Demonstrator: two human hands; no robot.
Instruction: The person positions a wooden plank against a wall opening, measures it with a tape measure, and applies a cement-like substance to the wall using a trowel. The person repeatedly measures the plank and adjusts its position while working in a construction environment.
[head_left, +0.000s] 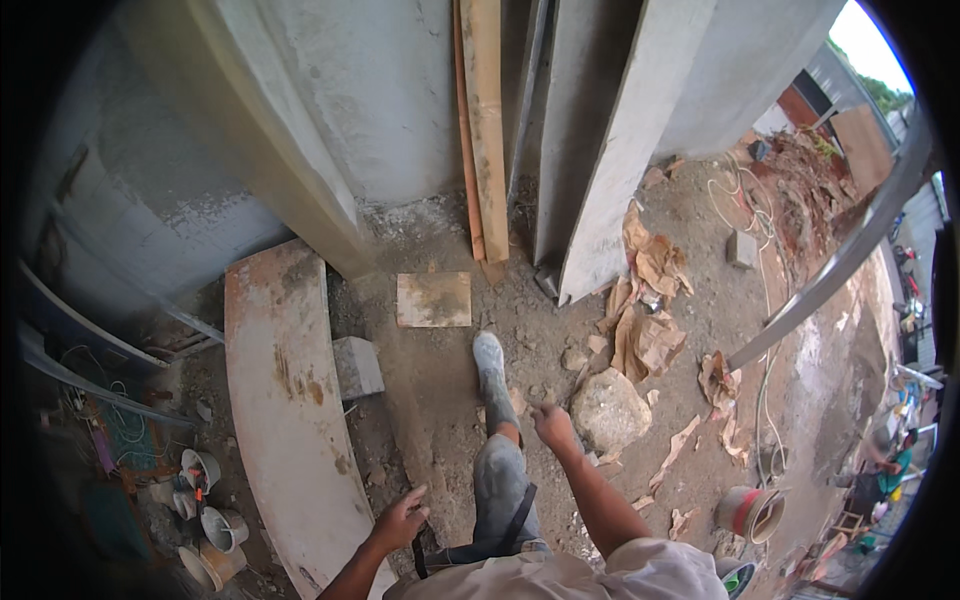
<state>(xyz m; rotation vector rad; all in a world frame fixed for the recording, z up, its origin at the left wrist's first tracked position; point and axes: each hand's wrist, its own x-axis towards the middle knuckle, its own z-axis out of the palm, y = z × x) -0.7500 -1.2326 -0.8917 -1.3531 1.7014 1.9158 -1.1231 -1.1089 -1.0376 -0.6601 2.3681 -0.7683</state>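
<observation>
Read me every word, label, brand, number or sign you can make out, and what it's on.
No readable text anywhere.
Crumpled brown paper: no legible print.
Beige round bucket with a red band: no legible marking.
Small multicoloured clutter, far right: too small and blurred to tell.

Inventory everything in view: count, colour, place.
Long board: one, pale, left
Small board: one, tan, centre ground
Planks: two, brown, top centre
Tall panel: one, pale grey, top
Pillar: one, beige, upper left
Blocks: two, grey, left and right
Rock: one, pale, right of centre
Paper: several, brown, right of centre
Buckets: about five, mostly pale, both lower sides
Cable: count unclear, whitish, right
Pole: one, grey, right
Co-worker: one, green top, right rim
Boot: one, grey, centre
Left hand: one, bare, lower centre
Right hand: one, bare, beside rock
</observation>
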